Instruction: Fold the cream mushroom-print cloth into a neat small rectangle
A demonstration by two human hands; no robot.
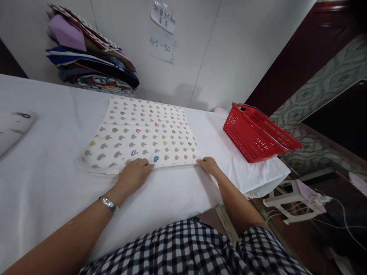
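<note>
A folded white cloth [146, 133] printed with grey and coloured mushrooms lies flat on the table in front of me. At its near edge, left of the middle, my left hand [134, 175] is closed on the fabric, with a silver bracelet on that wrist. My right hand [208, 165] pinches the near right corner between thumb and fingers. The layers at the near left corner are rounded and lie slightly apart. Where my fingertips meet the cloth's underside is hidden.
A red plastic basket [255, 133] stands at the table's right end. Folded fabrics are piled [94, 57] against the wall at the back left. Another white printed cloth [14, 128] lies at the left edge. A white stool [295, 200] with cables stands below, right of the white-covered table [166, 198].
</note>
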